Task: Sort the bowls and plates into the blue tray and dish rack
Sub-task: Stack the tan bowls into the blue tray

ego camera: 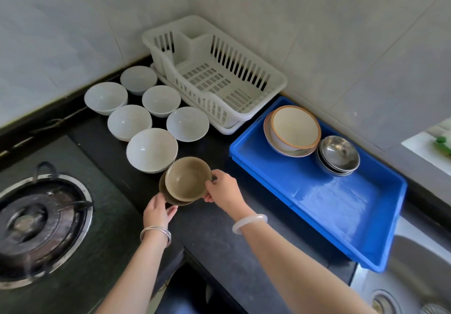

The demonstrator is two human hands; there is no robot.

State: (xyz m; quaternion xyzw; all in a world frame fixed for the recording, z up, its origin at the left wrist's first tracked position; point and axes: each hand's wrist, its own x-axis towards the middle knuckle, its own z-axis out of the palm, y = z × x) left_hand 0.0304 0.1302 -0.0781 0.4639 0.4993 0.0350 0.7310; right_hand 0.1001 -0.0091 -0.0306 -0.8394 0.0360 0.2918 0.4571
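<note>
Two olive-brown bowls (pixel 186 180) sit stacked on the dark counter, the upper one shifted right. My right hand (pixel 223 189) grips the right rim of the upper bowl between thumb and fingers. My left hand (pixel 157 211) holds the left edge of the lower bowl. Several white bowls (pixel 151 149) stand in a cluster behind them. The white dish rack (pixel 246 111) in the corner holds nothing. The blue tray (pixel 341 199) to the right carries stacked cream bowls with orange rims (pixel 294 129) and stacked steel bowls (pixel 339 155) at its far end.
A gas burner (pixel 36 221) is set into the counter at the left. A steel sink (pixel 415 277) lies at the lower right, under the tray's near corner. Tiled walls close the corner behind the rack.
</note>
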